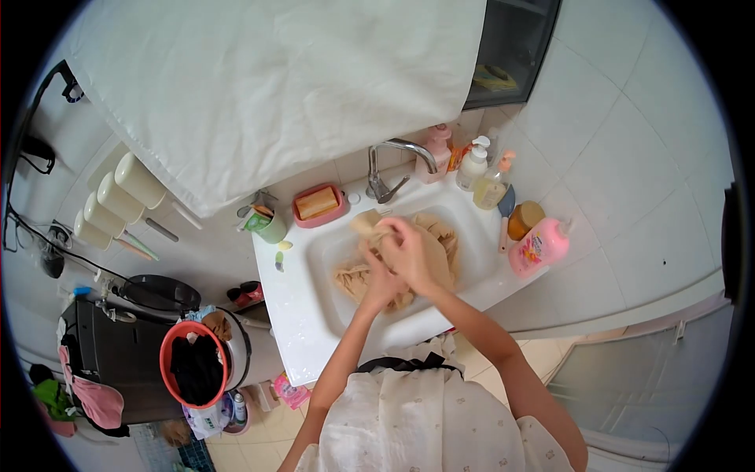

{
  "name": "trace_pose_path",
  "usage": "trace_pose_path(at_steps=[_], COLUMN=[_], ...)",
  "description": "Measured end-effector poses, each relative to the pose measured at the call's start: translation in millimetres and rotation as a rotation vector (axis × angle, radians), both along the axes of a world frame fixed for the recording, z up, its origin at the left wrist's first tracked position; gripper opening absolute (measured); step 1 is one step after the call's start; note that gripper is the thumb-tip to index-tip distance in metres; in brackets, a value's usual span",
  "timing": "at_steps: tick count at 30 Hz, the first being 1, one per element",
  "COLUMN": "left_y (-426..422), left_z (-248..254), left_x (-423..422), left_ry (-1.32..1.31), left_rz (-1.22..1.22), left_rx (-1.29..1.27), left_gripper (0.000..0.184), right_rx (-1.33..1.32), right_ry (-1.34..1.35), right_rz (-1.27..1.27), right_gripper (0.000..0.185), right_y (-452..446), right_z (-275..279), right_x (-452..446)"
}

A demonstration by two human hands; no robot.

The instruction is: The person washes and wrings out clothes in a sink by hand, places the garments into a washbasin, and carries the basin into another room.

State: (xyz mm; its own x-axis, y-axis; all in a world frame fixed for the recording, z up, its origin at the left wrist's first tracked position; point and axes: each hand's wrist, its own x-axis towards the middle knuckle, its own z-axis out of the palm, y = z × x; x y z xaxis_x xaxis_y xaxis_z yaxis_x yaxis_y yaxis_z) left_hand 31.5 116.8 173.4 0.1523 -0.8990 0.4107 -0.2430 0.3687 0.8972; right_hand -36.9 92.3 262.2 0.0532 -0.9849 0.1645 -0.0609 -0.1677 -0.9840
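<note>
Both hands are over the white sink basin, closed on a beige cloth (430,256) that is bunched up between them. My left hand (381,283) grips its lower left part, and my right hand (407,250) holds it a little higher and to the right. More of the beige fabric lies in the water of the sink (316,271), spreading out on both sides of my hands. Just behind the basin stands the chrome faucet (374,175). Some fingertips are hidden by the folds.
A pink soap dish (336,211) and a green cup (273,229) sit on the back left rim. Pump bottles, a brown jar (525,220) and a pink bottle (541,247) line the right rim. A red basin (166,363) holds dark cloth at the left.
</note>
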Motion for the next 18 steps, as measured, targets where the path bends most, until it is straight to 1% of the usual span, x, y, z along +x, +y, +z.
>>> trace_pose_path(at_steps=[2, 3, 4, 5, 6, 7, 8, 9, 10, 11, 12, 14, 15, 17, 18], left_y=[-12, -15, -14, -11, -8, -3, -4, -5, -6, -6, -3, 7, 8, 12, 14], left_z=[-5, 9, 7, 3, 0, 5, 6, 7, 7, 13, 30, 78, 88, 101, 106], left_x=[16, 50, 48, 45, 43, 37, 42, 48, 53, 54, 52, 47, 44, 35, 31], left_ry=[-0.015, -0.227, -0.227, -0.321, -0.415, 0.240, 0.236, 0.342, 0.450, 0.565, 0.569, 0.932, 0.926, 1.049, 1.050], left_rz=[-0.027, -0.383, -0.385, -0.220, -0.051, 0.053, 0.056, 0.060, 0.065, 0.077, 0.083, 0.003, 0.004, -0.027, -0.025], left_rx=[0.313, 0.212, 0.210, 0.215, 0.218, 0.346, 0.346, 0.353, 0.359, 0.290, 0.287, 0.268, 0.259, 0.219, 0.223], left_gripper=[0.054, 0.042, 0.042, 0.043, 0.045, 0.037, 0.037, 0.035, 0.034, 0.034, 0.034, 0.035, 0.035, 0.035, 0.035], right_rx=[-0.054, -0.055, -0.097, -0.139, -0.143, -0.248, -0.351, -0.351, -0.405, -0.459, -0.462, -0.262, -0.270, -0.179, -0.175], right_ry=[0.092, 0.092, 0.094, 0.094, 0.090, 0.139, 0.190, 0.188, 0.411, 0.633, 0.634, 0.823, 0.817, 1.046, 1.047], right_rz=[0.080, 0.078, 0.243, 0.409, 0.411, 0.449, 0.485, 0.487, 0.343, 0.196, 0.203, 0.018, 0.018, 0.020, 0.022], right_gripper=[0.020, 0.020, 0.031, 0.044, 0.044, 0.062, 0.080, 0.080, 0.094, 0.108, 0.108, 0.108, 0.108, 0.112, 0.112], right_y=[10, 13, 15, 17, 19, 25, 29, 28, 24, 20, 22, 32, 31, 31, 24], right_z=[-15, -20, -24, -22, -17, -3, 4, -3, -17, -32, -49, -90, -105, -133, -148], right_x=[11, 10, 9, 8, 2, -10, -23, -40, -58, -72, -81, -86, -78, -53, -37])
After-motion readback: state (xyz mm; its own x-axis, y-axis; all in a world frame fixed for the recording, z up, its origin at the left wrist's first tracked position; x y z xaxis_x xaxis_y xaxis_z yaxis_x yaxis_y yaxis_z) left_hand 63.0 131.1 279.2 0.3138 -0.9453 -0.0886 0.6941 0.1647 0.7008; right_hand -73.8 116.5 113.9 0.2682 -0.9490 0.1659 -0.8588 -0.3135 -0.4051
